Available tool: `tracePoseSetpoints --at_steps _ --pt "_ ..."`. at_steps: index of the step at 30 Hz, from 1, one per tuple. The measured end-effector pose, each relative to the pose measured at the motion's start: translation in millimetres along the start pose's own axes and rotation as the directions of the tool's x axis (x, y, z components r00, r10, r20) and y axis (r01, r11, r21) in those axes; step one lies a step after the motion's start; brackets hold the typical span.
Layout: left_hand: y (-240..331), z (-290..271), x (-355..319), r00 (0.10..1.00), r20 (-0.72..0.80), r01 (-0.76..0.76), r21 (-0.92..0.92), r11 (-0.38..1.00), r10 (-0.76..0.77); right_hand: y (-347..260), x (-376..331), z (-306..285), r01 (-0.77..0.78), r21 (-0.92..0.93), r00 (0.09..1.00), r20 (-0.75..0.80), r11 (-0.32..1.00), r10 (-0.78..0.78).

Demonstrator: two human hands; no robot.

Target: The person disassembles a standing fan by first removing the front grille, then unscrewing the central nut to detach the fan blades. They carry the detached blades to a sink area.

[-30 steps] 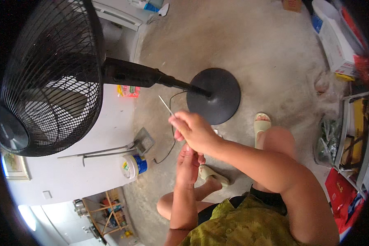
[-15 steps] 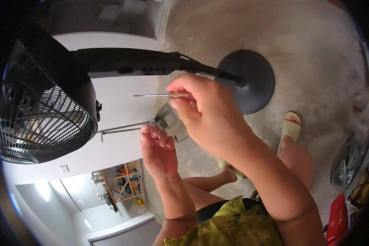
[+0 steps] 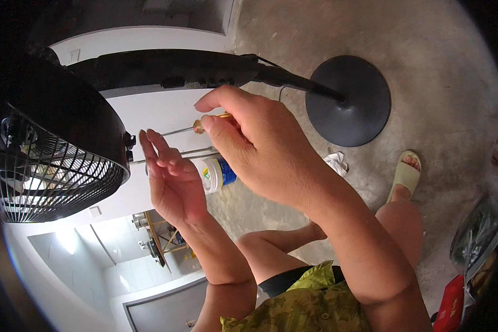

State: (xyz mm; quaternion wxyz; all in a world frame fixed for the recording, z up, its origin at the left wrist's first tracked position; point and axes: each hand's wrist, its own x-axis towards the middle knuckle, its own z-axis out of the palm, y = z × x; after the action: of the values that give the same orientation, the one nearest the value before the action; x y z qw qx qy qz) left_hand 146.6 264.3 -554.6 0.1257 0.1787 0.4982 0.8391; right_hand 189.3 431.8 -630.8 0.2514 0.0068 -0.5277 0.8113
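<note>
In the middle of the frame, the right hand [image 3: 260,144] is covering part of the screwdriver [image 3: 198,126]; its tip is disappearing at the left hand's [image 3: 180,188] fingers, so contact is staying unclear. Below, the right forearm [image 3: 354,221] is hiding the foot of the left leg [image 3: 282,240]. The lower edge is cutting the shirt [image 3: 299,310]. Dark rim is swallowing the fan head's [image 3: 88,122] upper left and, lower right, the red item's [image 3: 450,304] end.

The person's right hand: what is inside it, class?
An amber-handled, metal-shafted screwdriver; its rear end cannot be seen, covered by the right hand.
</note>
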Motion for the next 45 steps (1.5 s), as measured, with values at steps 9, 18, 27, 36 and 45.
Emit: tracePoseSetpoints --at_steps 9,18,27,36,45 --pt "3 1 23 0.989 0.132 0.078 -0.14 0.987 -0.06 -3 0 -2 -0.025 -0.069 0.999 -0.04 0.997 0.023" --pt "-1 -5 30 0.989 0.142 0.062 -0.177 0.982 -0.037 -3 -3 1 -0.083 -0.135 0.994 -0.083 0.987 0.072" --pt "-9 -1 32 0.991 0.133 0.065 -0.246 0.967 -0.033 5 -3 5 -0.069 -0.143 0.987 -0.156 0.987 0.047" --pt "-16 -3 35 0.992 0.128 0.003 -0.186 0.982 0.021 -1 -5 1 -0.088 -0.128 0.985 -0.159 0.988 0.067" --pt "-16 4 32 0.997 0.075 0.002 -0.204 0.979 0.014 -9 -6 -5 -0.133 -0.159 0.986 -0.118 0.978 0.115"
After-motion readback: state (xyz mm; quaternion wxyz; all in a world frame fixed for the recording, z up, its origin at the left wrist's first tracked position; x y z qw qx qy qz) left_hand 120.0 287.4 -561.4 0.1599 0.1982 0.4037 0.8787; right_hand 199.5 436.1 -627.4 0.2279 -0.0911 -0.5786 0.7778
